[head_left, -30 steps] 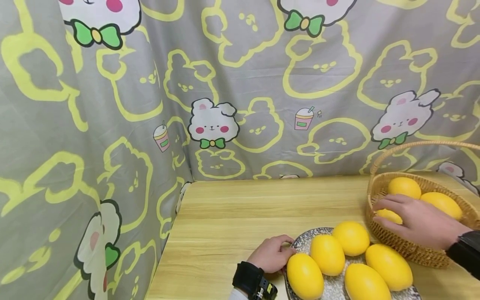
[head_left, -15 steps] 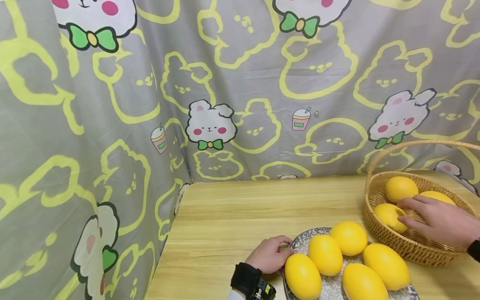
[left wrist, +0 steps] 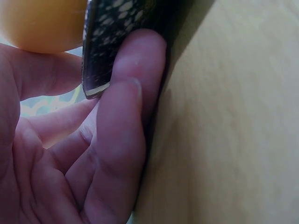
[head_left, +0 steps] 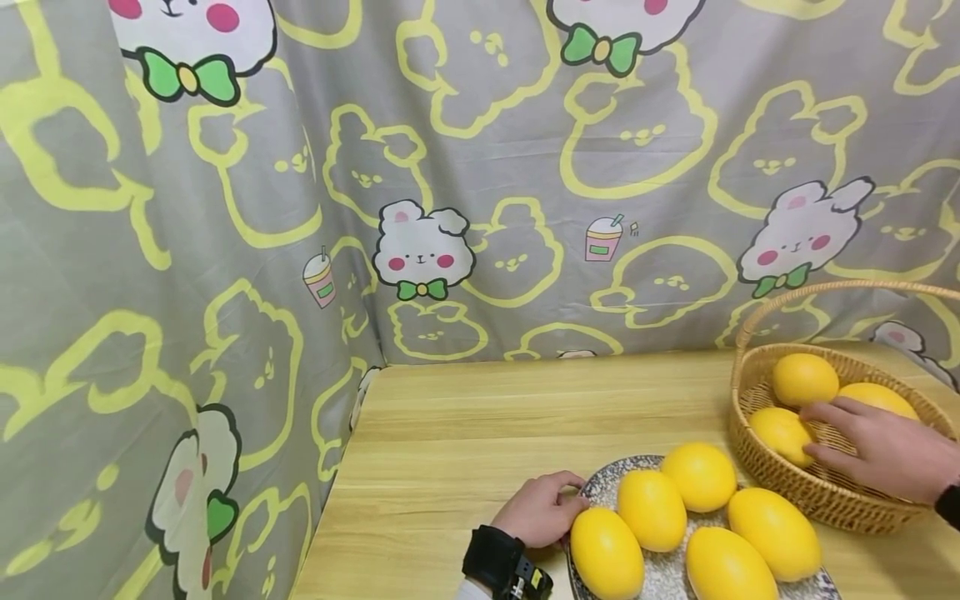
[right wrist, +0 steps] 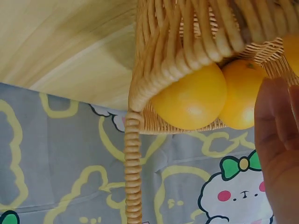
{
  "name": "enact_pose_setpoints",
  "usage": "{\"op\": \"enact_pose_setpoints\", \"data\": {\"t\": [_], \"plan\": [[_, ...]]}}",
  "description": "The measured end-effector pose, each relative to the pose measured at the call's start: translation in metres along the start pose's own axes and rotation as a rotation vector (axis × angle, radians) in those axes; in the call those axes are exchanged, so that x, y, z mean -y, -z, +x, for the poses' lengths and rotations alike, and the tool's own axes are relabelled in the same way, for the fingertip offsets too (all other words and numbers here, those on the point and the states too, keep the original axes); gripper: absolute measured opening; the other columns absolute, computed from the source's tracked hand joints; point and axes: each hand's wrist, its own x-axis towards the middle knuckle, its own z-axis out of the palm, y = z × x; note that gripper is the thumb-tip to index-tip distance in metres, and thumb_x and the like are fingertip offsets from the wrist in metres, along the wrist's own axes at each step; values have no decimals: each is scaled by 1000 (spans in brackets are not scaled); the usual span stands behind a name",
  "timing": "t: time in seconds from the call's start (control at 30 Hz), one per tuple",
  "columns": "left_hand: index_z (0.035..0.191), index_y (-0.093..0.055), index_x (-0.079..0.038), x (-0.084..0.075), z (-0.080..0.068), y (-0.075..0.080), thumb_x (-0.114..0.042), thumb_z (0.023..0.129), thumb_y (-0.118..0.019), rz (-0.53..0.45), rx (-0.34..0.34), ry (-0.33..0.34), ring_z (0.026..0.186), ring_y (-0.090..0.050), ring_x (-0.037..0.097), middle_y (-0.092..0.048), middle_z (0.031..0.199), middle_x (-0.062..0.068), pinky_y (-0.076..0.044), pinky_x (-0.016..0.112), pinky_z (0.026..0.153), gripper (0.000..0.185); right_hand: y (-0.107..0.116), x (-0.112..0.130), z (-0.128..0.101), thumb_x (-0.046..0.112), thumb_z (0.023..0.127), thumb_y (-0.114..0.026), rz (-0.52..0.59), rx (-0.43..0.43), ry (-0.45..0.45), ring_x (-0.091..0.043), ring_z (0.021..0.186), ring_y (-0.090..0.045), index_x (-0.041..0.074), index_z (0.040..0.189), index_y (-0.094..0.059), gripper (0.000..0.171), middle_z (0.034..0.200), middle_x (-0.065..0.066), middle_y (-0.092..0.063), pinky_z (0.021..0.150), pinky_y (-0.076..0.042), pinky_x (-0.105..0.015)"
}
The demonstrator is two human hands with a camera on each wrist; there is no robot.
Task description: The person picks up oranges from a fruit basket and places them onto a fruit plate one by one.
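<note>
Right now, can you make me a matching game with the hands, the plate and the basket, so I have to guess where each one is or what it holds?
Things:
1. left hand
2. right hand
3. plate
4. basket

Matches:
A. holds three yellow fruits
B. reaches into the basket
C. holds five yellow fruits
D. grips the plate's edge

Pairs: 1-D, 2-B, 3-C, 4-A

No legible txt, labels, nos. or signs anywhere.
</note>
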Motion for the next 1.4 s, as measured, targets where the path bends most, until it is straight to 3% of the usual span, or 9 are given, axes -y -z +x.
{"op": "enact_pose_setpoints", "data": {"t": [0.3, 0.8, 1.13, 1.4], "plan": [[131, -68, -22, 0, 0, 0, -35, 103, -62, -1, 4, 5, 44, -53, 10, -61, 59, -6, -48, 24, 47, 31, -4, 11, 5, 48, 91, -77, 55, 31, -28, -38, 90, -70, 3, 136, -57, 67, 130, -33, -59, 67, -57, -51], [132, -67, -23, -1, 1, 0, -36, 103, -63, 9, 3, 12, 45, -54, 12, -61, 60, -4, -47, 25, 47, 32, -17, 14, 9, 34, 78, -90, 49, -4, 27, -49, 102, -67, 3, 138, -57, 75, 131, -33, -57, 73, -58, -54], [132, -68, -22, -3, 0, 1, -34, 103, -63, 0, 5, 22, 44, -53, 11, -59, 56, -5, -46, 24, 46, 32, -33, 11, 9, 24, 70, -95, 31, -161, 118, -48, 104, -67, 4, 138, -55, 82, 131, -27, -57, 77, -57, -58], [131, -67, -24, -2, 2, 1, -36, 103, -63, 15, -1, 15, 45, -54, 11, -60, 59, -5, -47, 25, 48, 31, -38, 9, 7, 26, 80, -88, 59, -115, 84, -51, 111, -63, 14, 160, -36, 95, 143, -28, -49, 75, -58, -52]]}}
